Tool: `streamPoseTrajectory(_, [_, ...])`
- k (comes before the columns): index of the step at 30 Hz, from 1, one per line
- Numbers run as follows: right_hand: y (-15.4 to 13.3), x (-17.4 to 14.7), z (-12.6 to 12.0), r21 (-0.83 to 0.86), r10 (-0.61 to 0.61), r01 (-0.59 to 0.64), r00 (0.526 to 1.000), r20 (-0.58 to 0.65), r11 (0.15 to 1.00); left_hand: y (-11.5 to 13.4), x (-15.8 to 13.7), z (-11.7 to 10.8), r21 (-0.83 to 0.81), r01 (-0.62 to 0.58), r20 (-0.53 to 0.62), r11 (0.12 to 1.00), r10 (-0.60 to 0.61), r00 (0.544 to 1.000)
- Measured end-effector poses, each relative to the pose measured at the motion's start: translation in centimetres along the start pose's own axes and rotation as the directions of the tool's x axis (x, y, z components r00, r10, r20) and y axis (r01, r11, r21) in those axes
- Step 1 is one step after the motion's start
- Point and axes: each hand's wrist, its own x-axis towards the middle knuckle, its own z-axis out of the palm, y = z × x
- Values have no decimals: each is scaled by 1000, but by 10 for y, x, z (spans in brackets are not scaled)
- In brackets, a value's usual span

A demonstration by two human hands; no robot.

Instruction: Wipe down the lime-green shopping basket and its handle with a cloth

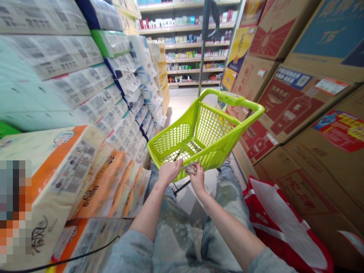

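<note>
- Head view: left hand grasps a green cart by its near rim.
- Right hand pinches a grey cloth against the cart's side.
- Cart stands between packs, left, and boxes, right.

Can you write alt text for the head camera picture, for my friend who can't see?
A person's right hand holds a crumpled grayish cloth by a lime-green shopping cart, with the left hand at its rim. Wrapped packs are stacked left, cardboard boxes right, stocked shelves ahead.
</note>
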Motion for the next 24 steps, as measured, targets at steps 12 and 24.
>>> streamPoseTrajectory(12, [5, -2, 3, 47, 64, -60, 995, -82, 997, -2, 1, 4, 19, -21, -51, 1000, 22, 998])
streamPoseTrajectory(24, [14, -4, 3, -12, 72, -73, 997, -12, 997, -3, 1, 5, 5, -13, -72, 1000, 13, 997])
